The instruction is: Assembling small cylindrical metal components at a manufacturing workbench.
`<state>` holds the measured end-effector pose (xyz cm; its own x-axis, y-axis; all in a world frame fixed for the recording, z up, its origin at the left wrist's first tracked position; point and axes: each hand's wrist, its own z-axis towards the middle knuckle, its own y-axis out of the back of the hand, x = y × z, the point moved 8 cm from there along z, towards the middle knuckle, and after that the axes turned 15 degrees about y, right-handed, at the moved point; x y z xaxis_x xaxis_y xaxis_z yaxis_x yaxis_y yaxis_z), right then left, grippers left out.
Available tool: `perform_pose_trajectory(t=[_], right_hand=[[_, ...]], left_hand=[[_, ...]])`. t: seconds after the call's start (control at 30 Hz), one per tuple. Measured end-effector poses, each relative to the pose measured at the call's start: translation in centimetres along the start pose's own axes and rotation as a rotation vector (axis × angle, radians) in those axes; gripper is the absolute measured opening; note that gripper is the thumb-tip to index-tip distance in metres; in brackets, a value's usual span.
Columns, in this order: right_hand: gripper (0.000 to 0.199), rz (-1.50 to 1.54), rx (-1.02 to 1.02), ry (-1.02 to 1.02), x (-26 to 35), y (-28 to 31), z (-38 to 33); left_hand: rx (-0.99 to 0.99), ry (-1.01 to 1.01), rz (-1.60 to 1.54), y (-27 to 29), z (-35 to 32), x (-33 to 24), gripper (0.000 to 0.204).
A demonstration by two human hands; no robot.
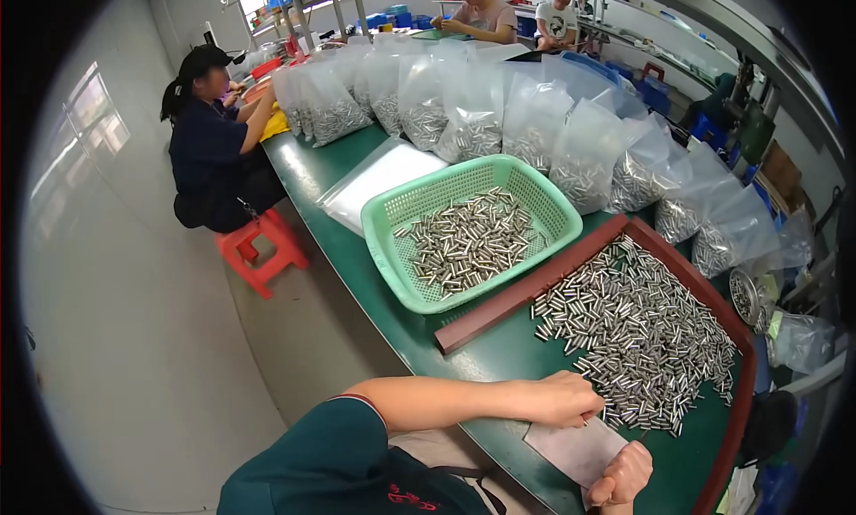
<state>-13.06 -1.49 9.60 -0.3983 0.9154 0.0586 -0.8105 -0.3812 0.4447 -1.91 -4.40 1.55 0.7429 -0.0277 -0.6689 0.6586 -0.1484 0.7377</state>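
My left hand (567, 399) is closed at the far edge of a flat, pale grey sheet (575, 447), beside the near edge of a heap of small metal pins (646, 337). At the sheet's near right corner, my right hand (624, 475) is also curled shut on it. Whether the sheet is a stiff plate or a folded bag, I cannot tell. The pins lie loose on the green tabletop (486, 368), inside a dark red raised border (526, 299). Past the border stands a pale green perforated basket (383, 265) with more pins inside.
Clear plastic bags (473, 114) filled with pins line the table's far side. Flat empty bags (383, 181) lie behind the basket. A person in dark clothes (214, 140) sits at the left by a red stool (259, 247); two others sit farther back.
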Motion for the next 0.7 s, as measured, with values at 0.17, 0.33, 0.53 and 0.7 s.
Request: perform_pose_trajectory(t=[0.17, 0.33, 0.53, 0.7], right_hand=[[0.036, -0.031, -0.009, -0.013, -1.1, 0.6, -2.2], [0.039, -0.041, -0.074, -0.022, -1.9, 0.6, -1.6], [0.041, 0.046, -0.395, -0.18, -1.5, 2.7, -2.0], [0.043, 0.285, -0.569, -0.448, -3.6, 2.6, -4.7]], left_hand=[[-0.007, -0.014, -0.012, -0.3, 0.6, 0.2, 0.008], [-0.011, 0.008, -0.058, 0.6, 0.4, 1.2, 0.011], [0.054, 0.032, -0.039, 0.6, -0.1, -0.2, 0.01], [0.155, 0.098, -0.072, -1.5, 0.3, 1.7, 0.012]])
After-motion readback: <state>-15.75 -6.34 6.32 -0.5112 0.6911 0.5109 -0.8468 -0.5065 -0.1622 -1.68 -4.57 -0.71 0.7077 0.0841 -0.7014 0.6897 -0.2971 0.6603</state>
